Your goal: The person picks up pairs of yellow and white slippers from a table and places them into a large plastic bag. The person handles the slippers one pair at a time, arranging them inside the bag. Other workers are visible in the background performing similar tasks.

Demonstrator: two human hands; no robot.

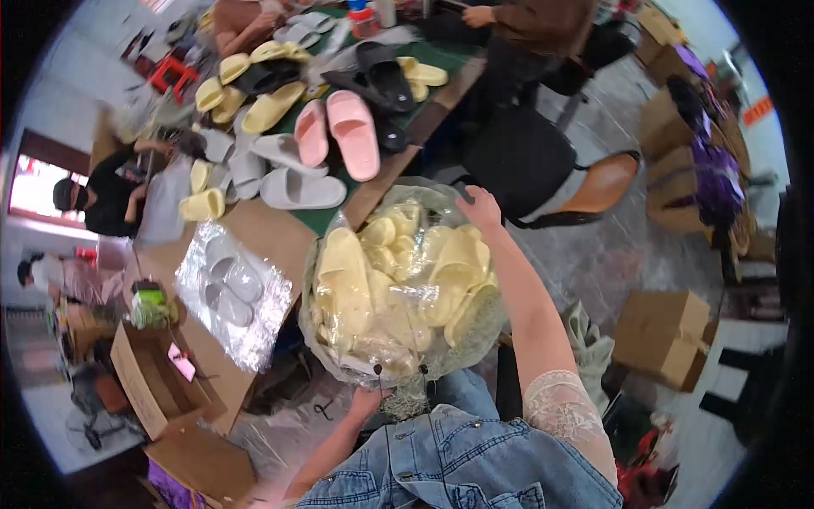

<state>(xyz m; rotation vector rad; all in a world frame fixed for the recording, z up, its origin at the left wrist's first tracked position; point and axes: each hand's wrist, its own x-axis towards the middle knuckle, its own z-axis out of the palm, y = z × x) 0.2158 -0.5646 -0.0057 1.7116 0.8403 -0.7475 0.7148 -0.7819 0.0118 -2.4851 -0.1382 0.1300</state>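
Note:
In front of my body is a large see-through plastic bag [398,356] filled with several pale yellow slide sandals [343,271]. My right hand [481,210] is closed on the bag's far right rim, arm stretched out. Against the bag's near side, low down, my left hand [370,399] grips it; its fingertips are partly hidden by the plastic. Left of the bag, a pair of grey slides [231,284] lies on a silvery see-through sheet [253,343] on the cardboard-covered table.
Beyond the bag, the green-topped table [318,219] bears pink slides [354,136] plus grey, black and yellow ones. A black chair [517,161] stands at the right. Cartons [661,338] sit on the floor. An open box [161,382] is at left. Other people work around the table.

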